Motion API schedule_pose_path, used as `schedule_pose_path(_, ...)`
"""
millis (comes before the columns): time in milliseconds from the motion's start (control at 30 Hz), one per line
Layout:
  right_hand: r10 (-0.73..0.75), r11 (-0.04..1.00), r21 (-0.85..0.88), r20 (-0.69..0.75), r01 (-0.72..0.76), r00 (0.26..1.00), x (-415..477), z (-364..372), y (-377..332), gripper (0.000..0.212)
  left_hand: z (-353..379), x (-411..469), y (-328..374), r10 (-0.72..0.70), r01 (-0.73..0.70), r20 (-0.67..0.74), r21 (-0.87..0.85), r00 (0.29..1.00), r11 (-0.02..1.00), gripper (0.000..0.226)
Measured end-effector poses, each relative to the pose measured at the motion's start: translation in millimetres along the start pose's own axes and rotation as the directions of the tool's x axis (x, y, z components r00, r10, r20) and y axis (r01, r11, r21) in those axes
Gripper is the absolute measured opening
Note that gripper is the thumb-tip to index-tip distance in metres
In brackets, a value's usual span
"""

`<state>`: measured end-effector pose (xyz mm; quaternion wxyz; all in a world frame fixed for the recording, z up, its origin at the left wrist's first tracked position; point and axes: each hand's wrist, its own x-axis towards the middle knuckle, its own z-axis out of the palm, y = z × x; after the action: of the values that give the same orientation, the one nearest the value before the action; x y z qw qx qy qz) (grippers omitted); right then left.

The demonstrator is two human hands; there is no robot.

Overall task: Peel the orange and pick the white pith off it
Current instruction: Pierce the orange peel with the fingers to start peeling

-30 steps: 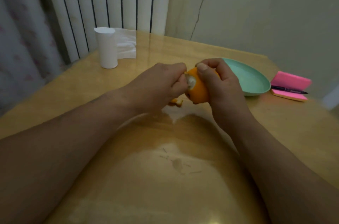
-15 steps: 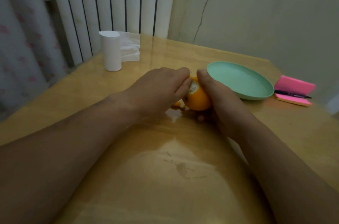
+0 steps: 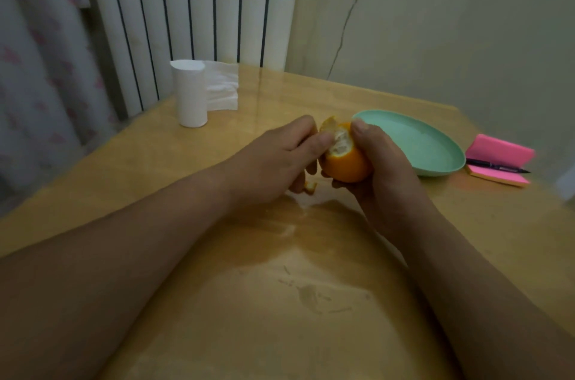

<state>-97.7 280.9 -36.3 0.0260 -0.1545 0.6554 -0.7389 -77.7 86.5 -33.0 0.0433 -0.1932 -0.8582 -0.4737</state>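
In the head view, the orange (image 3: 347,163) is held just above the wooden table (image 3: 280,317), a little beyond the middle, between the two hands. The right hand (image 3: 384,171) is curled round it from the right and from below, and its thumb lies on the top of the fruit. The left hand (image 3: 273,161) comes from the left side. Its thumb and fingers are closed on the peel flap (image 3: 329,125), which stands up at the top left of the orange. Beside the flap there is an open patch of white pith (image 3: 340,143), and the rest of the skin that can be seen is intact.

The torn edge faces the left hand, so in my judgement the next pull should go to the left and down, away from the right hand, while the right hand turns the fruit. The peeling seems to be at an early stage.

A small peel scrap (image 3: 310,186) lies on the table under the left hand. The green plate (image 3: 448,169) stands just beyond the right hand. A tissue roll (image 3: 189,93) stands well apart at the far left, and a pink notepad (image 3: 501,155) with a pen (image 3: 494,166) is at the far right.
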Motion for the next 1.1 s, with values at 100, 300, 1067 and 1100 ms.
schedule_pose_path(100,-0.057,0.998,-0.029,-0.028,0.057,0.998,-1,-1,3,0.065,2,0,-2,0.06,-0.06,-0.01,0.045,0.998,0.997,0.035)
schedule_pose_path(300,-0.14,0.981,-0.145,-0.064,0.129,0.988,-1,5,3,0.049,8,-1,1,0.188,-0.157,-0.186,0.167,0.964,0.973,0.034)
schedule_pose_path(1067,0.127,0.98,0.128,0.191,-0.153,0.973,-9,7,-11,0.044,5,4,1,0.264,-0.187,-0.339,0.244,0.903,0.952,0.05)
schedule_pose_path(1100,0.098,0.977,0.168,0.21,-0.134,0.973,-8,7,-9,0.041,6,4,2,0.261,-0.195,-0.365,0.209,0.894,0.958,0.051)
